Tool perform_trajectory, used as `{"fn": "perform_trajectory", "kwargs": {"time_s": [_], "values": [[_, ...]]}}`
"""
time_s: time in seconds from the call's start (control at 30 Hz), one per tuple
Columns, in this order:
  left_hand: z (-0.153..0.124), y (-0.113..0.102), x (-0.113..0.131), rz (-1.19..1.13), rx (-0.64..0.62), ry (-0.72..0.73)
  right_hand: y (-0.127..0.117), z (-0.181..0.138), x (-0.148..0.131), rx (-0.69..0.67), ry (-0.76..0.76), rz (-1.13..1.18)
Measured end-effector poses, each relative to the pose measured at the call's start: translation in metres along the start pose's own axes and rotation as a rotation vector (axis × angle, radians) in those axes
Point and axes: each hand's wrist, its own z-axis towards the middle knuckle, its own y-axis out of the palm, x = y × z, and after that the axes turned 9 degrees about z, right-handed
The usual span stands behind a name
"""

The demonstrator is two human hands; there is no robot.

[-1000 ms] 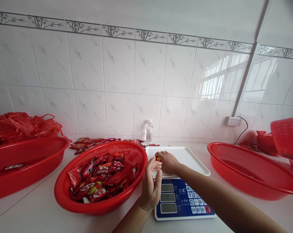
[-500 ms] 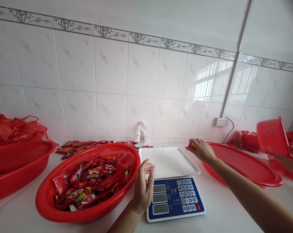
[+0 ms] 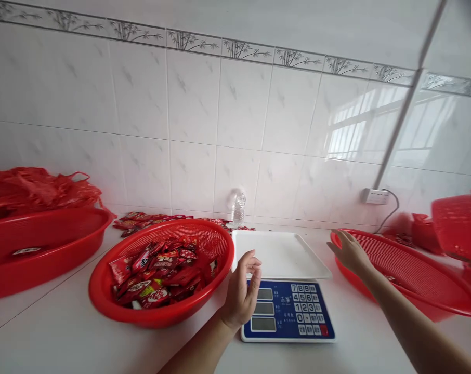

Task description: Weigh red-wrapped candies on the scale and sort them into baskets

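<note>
My left hand [image 3: 241,291] hovers at the left edge of the digital scale [image 3: 290,311], fingers loosely curled and apart with nothing in them. Beside it stands a red oval basket [image 3: 97,291] holding several small red snack packets [image 3: 167,265]. The white weighing pan [image 3: 274,254] of the scale bears no packets. Over the left rim of another red basket [image 3: 434,301], my right hand [image 3: 350,252] is open, its fingers spread and nothing visible in them. Something small and red, perhaps a packet [image 3: 393,279], lies inside that basket, partly behind my forearm.
Red packets [image 3: 142,221] lie along the wall near a clear plastic bottle [image 3: 239,208]. At far left is a red basket [image 3: 64,236] with red plastic bags [image 3: 36,189] behind it. Another person's hand [image 3: 469,262] at right holds a tilted red basket [image 3: 457,223].
My right hand has let go of a small red packet and opened over the right basket. The view has turned slightly left; my left hand stays by the scale.
</note>
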Motion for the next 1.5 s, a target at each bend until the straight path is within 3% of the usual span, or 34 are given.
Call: {"fn": "perform_trajectory", "kwargs": {"time_s": [0.17,0.3,0.37,0.43,0.53,0.6,0.63,0.73,0.87,1.0,1.2,1.5], "values": [[0.0,-0.003,0.023,0.073,-0.047,0.018,0.048,-0.039,-0.109,-0.009,-0.262,0.246],[0.011,-0.033,0.058,0.049,-0.238,-0.022,0.06,-0.07,-0.152,0.066,-0.459,0.47],[0.024,-0.056,0.066,0.041,-0.339,-0.1,0.058,-0.079,-0.154,0.091,-0.51,0.529],[0.046,-0.08,0.057,0.104,-0.401,-0.144,0.052,-0.086,-0.15,0.12,-0.534,0.583],[0.085,-0.108,0.013,0.382,-0.487,-0.262,0.042,-0.093,-0.148,0.138,-0.554,0.676],[0.105,-0.122,-0.028,0.734,-0.641,-0.426,0.037,-0.097,-0.151,0.123,-0.582,0.735],[0.111,-0.127,-0.048,0.802,-0.689,-0.486,0.036,-0.099,-0.153,0.112,-0.6,0.761],[0.117,-0.138,-0.096,0.921,-0.785,-0.612,0.034,-0.101,-0.155,0.097,-0.64,0.813],[0.102,-0.136,-0.129,1.035,-0.839,-0.693,0.036,-0.099,-0.152,0.095,-0.616,0.829],[0.085,-0.116,-0.135,1.036,-0.95,-0.68,0.038,-0.098,-0.151,0.056,-0.65,0.828],[0.08,-0.1,-0.117,0.863,-1.115,-0.58,0.038,-0.101,-0.152,0.032,-0.691,0.853],[0.109,-0.11,-0.093,0.675,-1.046,-0.618,0.037,-0.101,-0.152,0.023,-0.657,0.885]]}}
